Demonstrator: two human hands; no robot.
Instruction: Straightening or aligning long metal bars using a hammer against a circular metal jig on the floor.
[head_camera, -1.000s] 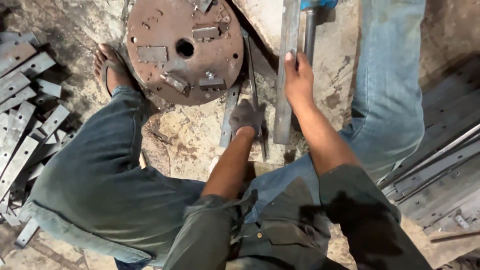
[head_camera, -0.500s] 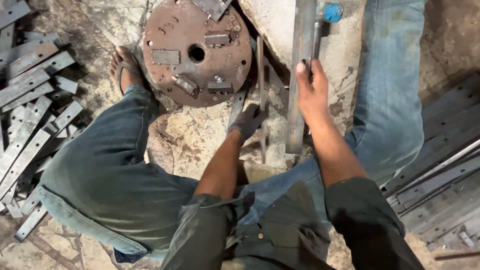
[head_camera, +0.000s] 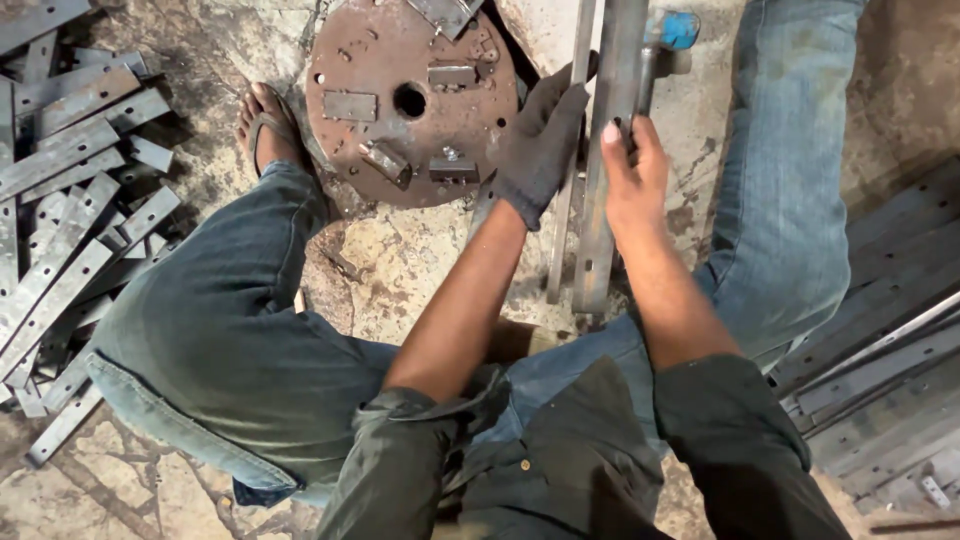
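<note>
1. Two hands meet near the top centre of the frame, over two long flat steel bars lying on a stained concrete floor (head_camera: 400, 260). No box, tray or bin shows; loose things lie straight on the floor.
2. Left hand (head_camera: 543, 140), in a dark glove, is loosely curled with fingers together, its fingertips resting on the thin bar (head_camera: 566, 215).
3. Right hand (head_camera: 632, 178), bare, is closed around the wide bar (head_camera: 608, 120), thumb on the bar's top face and fingers wrapped round its right edge.
4. Both bars run from the top edge down to the centre, side by side, just right of a rusty round plate (head_camera: 385, 70) with a centre hole and small welded blocks.
5. A blue-handled tool (head_camera: 664, 40) lies just right of the wide bar, at the top of the frame.
6. A sandalled foot (head_camera: 265, 125) sits left of the plate; a heap of short steel strips (head_camera: 70, 200) fills the left edge, and longer strips (head_camera: 880, 330) lie at lower right.
7. Compared with half a second ago, the gloved hand has risen from lower on the floor up to the thin bar, and the bare hand has slid slightly down the wide bar.
</note>
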